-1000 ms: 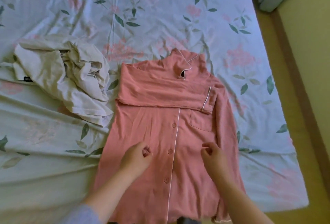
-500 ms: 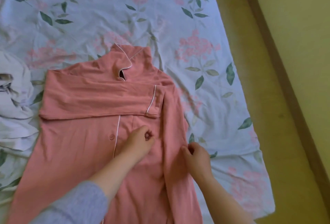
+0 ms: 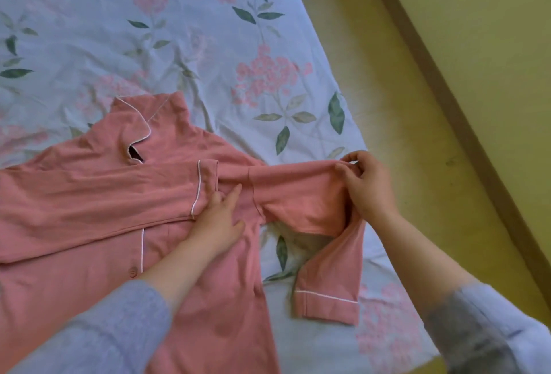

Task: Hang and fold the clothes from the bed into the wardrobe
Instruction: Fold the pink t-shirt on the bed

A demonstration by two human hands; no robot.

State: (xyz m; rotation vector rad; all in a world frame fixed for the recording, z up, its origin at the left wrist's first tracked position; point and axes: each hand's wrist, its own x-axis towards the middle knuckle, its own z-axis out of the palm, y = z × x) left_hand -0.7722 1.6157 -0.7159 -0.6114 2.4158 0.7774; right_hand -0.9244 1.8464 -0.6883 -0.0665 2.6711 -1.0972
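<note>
Your pink pyjama shirt [image 3: 226, 323] lies front-up on the floral bed sheet [image 3: 208, 30], near the edge by the yellowish floor [image 3: 402, 105], with one sleeve [image 3: 119, 191] folded flat across its chest. Your left hand [image 3: 219, 224] presses down on the shirt beside that sleeve's cuff, fingers straight. Your right hand [image 3: 365, 185] pinches the other sleeve [image 3: 298, 191] and holds it lifted off the sheet, so its white-piped cuff [image 3: 326, 305] hangs down and rests on the sheet.
</note>
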